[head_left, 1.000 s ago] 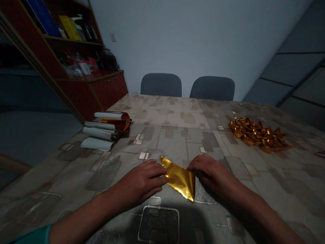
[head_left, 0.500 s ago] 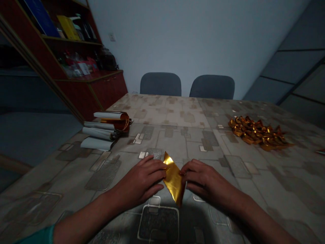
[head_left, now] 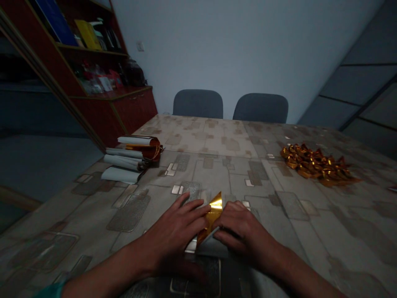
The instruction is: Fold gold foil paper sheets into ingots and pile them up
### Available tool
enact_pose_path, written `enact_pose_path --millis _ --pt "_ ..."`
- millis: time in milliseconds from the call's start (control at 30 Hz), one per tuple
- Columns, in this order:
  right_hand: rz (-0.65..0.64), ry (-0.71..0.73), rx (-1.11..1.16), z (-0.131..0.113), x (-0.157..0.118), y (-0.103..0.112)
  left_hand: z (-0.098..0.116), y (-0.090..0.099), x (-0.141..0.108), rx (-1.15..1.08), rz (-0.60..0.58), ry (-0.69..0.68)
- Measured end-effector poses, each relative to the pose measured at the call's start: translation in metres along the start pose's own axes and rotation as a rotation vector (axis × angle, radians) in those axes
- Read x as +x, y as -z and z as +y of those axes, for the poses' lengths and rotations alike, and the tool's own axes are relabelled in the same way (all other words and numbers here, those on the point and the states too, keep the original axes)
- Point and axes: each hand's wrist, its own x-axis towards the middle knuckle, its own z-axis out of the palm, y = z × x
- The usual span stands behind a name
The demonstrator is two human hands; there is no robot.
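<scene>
A sheet of shiny gold foil paper (head_left: 215, 210), partly folded, lies between my two hands near the front of the table, its pointed tip facing away from me. My left hand (head_left: 178, 225) rests on its left side with the fingers spread. On the other side, my right hand (head_left: 243, 227) has its fingers bent together on the paper's edge, where a pale underside shows. Both hands cover much of the sheet.
Folded gold and white paper (head_left: 124, 165) lies at the left of the patterned table (head_left: 214, 142). Several folded gold pieces (head_left: 319, 163) are grouped at the right. Two grey chairs (head_left: 198, 103) stand behind, and a red cabinet (head_left: 133, 111) is at the back left.
The gold paper has turned, its tip now leaning right, and its pale side has come into view. My left hand has moved over the sheet with its fingers more spread.
</scene>
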Motion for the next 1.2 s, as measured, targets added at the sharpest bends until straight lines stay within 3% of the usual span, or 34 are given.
enact_pose_path --millis 233,333,433,567,900,1200 --pt "-0.134 -0.002 0.099 -0.005 -0.004 0.029 -0.005 -0.013 0.001 0.144 -0.101 0.032" --pt "-0.128 -0.008 0.084 -0.004 -0.006 0.035 -0.009 -0.016 0.002 0.149 -0.098 0.018" --pt "-0.127 -0.037 0.059 -0.002 -0.005 0.023 -0.010 -0.010 0.002 0.101 -0.094 -0.010" --pt "-0.151 0.044 0.053 -0.003 -0.004 0.005 -0.008 0.002 0.004 -0.064 -0.179 -0.028" --pt "-0.148 0.131 -0.010 -0.006 -0.004 -0.001 -0.011 0.008 -0.003 -0.237 -0.159 0.038" --pt "0.033 0.018 0.232 -0.009 0.011 -0.012 -0.014 0.010 -0.002 -0.274 -0.167 0.026"
